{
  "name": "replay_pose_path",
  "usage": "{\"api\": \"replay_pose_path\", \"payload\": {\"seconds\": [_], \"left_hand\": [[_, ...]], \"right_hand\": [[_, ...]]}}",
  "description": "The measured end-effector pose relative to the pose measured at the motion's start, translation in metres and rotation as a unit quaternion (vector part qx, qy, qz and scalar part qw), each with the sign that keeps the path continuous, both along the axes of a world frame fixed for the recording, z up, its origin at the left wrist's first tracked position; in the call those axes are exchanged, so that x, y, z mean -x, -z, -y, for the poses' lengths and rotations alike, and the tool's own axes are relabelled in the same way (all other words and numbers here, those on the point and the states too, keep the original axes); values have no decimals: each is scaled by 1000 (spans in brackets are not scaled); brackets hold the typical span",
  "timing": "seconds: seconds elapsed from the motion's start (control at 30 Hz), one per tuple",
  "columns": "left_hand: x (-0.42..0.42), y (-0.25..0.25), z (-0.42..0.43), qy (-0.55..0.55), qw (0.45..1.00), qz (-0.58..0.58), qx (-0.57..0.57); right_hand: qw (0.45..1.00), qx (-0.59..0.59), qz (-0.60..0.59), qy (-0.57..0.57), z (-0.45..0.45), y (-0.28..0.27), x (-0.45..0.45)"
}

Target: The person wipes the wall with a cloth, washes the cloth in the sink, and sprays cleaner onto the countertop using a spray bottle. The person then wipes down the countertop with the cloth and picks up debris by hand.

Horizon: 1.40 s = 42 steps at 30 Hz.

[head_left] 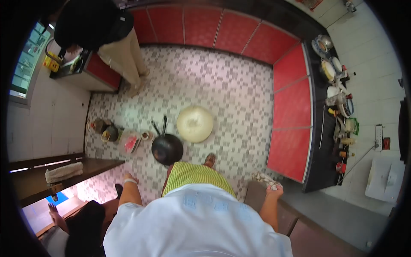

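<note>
Low on the left of the head view, my left hand (131, 177) hangs beside my body with a pale band at the wrist; its fingers are too small to make out clearly. On the right, my right hand (275, 188) is closed on a crumpled patterned cloth (266, 179), near the corner of the grey surface. On the floor ahead of me are a black wok (167, 149) and, to its right, a round pale basin (195, 124). A dark handle extends from the wok's far side.
Jars, a jug and a clear bag (129, 141) stand on the floor at left. Red cabinets (290, 128) with a cluttered black counter (319, 141) line the right. One person (122, 55) stands at the far-left sink; another (87, 227) is at lower left.
</note>
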State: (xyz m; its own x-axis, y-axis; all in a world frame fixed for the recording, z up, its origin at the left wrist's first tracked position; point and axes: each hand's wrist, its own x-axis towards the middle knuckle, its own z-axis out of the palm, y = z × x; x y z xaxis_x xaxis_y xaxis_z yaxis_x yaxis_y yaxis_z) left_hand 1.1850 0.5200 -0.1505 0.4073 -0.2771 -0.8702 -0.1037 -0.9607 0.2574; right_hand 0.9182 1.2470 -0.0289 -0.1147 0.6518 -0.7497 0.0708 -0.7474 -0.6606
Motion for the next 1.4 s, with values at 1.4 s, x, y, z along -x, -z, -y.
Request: {"api": "replay_pose_path", "payload": {"seconds": [1.4], "left_hand": [[706, -155, -28, -87, 918, -317, 221]], "right_hand": [[714, 338, -335, -513, 474, -214, 926]]}}
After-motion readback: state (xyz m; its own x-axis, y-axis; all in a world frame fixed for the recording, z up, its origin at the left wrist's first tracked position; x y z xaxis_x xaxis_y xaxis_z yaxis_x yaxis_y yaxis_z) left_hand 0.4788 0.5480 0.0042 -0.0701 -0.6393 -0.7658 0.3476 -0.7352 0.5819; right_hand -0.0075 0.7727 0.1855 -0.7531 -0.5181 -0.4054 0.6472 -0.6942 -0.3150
